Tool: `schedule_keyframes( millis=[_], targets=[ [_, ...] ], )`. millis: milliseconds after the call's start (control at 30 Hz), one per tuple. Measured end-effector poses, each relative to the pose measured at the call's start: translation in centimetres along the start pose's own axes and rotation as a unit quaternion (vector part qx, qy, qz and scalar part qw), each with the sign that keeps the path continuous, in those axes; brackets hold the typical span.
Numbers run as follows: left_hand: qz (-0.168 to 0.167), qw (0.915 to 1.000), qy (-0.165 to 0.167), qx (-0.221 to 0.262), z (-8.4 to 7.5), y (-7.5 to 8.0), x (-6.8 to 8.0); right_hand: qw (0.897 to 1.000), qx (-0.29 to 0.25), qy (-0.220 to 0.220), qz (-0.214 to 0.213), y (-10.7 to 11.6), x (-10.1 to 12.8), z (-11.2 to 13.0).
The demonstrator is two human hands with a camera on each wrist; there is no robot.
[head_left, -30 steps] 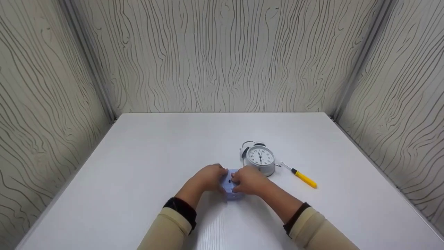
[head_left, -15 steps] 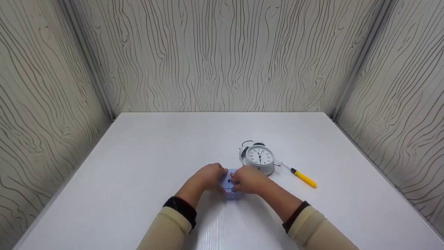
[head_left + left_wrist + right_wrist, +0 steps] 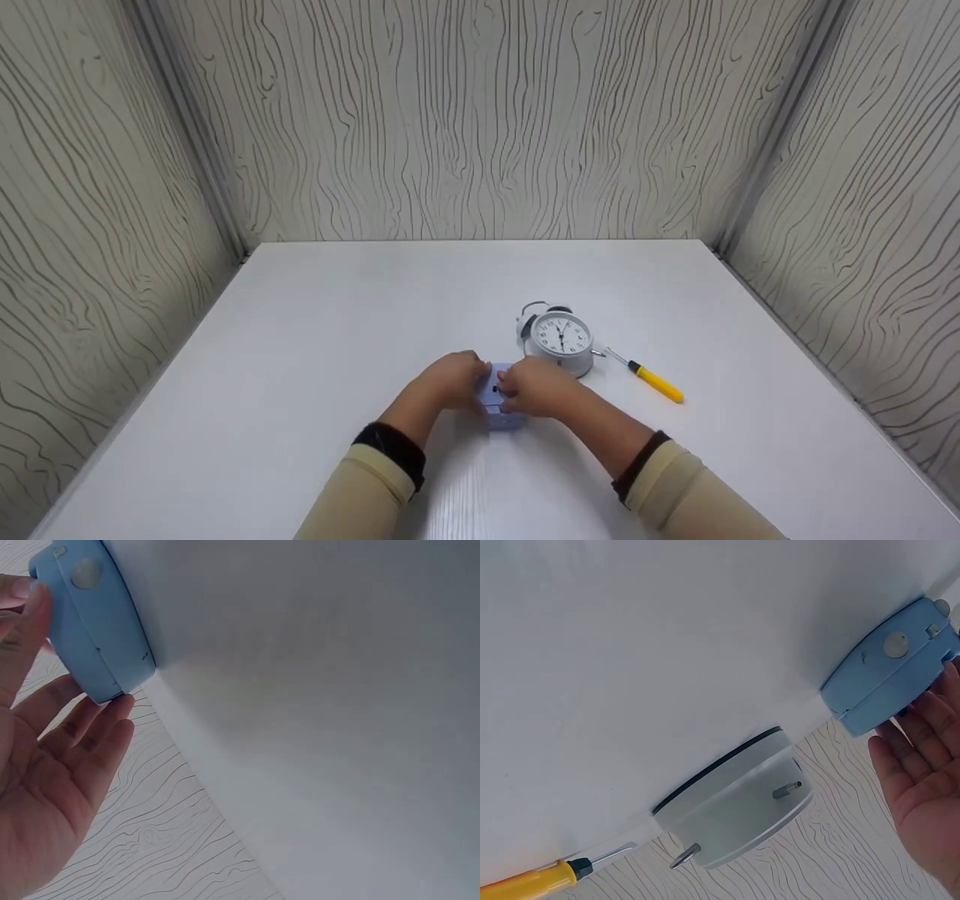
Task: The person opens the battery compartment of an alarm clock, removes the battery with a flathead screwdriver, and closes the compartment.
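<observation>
A small light-blue plastic case [image 3: 493, 397] with rounded sides lies on the white table between my two hands. Grey round knobs show on its side in the right wrist view, and a small dark spot marks its top. My left hand [image 3: 452, 381] grips its left side, the thumb and fingers spread around the edge. From the right, my right hand [image 3: 541, 388] has its fingers bent over the top and edge; what its fingertips pinch is partly hidden. Just behind the right hand stands a white twin-bell alarm clock [image 3: 564, 337], tilted back with its dial up.
Right of the clock lies a screwdriver [image 3: 658, 384] with a yellow handle, its metal shaft pointing at the clock. The white table [image 3: 337, 315] is enclosed by wood-grain patterned panels [image 3: 450, 120] at the back and both sides.
</observation>
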State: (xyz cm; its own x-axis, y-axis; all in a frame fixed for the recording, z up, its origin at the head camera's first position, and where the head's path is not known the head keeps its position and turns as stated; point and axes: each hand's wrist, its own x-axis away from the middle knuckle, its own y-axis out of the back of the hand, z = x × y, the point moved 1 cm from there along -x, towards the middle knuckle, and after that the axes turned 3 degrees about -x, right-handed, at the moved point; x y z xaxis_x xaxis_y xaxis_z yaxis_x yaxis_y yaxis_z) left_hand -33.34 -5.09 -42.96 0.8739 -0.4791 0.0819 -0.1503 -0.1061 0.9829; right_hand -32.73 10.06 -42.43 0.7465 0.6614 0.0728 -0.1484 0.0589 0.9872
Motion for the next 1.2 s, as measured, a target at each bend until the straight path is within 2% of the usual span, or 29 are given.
schedule_keyframes(
  millis=[300, 567, 733, 967, 1200],
  targets=[
    [0.017, 0.9995, 0.024, 0.013, -0.06, -0.08, -0.24, 0.998, 0.050, 0.032, -0.015, 0.04, 0.04, -0.10],
    [0.021, 0.9992, 0.028, 0.018, 0.07, -0.21, -0.53, 0.997, 0.044, 0.050, -0.032, -0.10, 0.12, -0.15],
    [0.022, 0.9991, 0.031, 0.018, 0.03, -0.27, -0.55, 0.995, 0.068, 0.063, -0.043, 0.01, 0.17, 0.09],
    [-0.008, 0.9991, -0.014, -0.038, 0.08, -0.26, -0.29, 0.982, 0.113, 0.112, -0.100, 0.08, 0.62, 0.32],
    [0.002, 0.9997, 0.008, -0.021, 0.06, -0.36, -0.46, 0.985, 0.099, 0.098, -0.098, 0.34, 0.71, 0.54]
  ],
)
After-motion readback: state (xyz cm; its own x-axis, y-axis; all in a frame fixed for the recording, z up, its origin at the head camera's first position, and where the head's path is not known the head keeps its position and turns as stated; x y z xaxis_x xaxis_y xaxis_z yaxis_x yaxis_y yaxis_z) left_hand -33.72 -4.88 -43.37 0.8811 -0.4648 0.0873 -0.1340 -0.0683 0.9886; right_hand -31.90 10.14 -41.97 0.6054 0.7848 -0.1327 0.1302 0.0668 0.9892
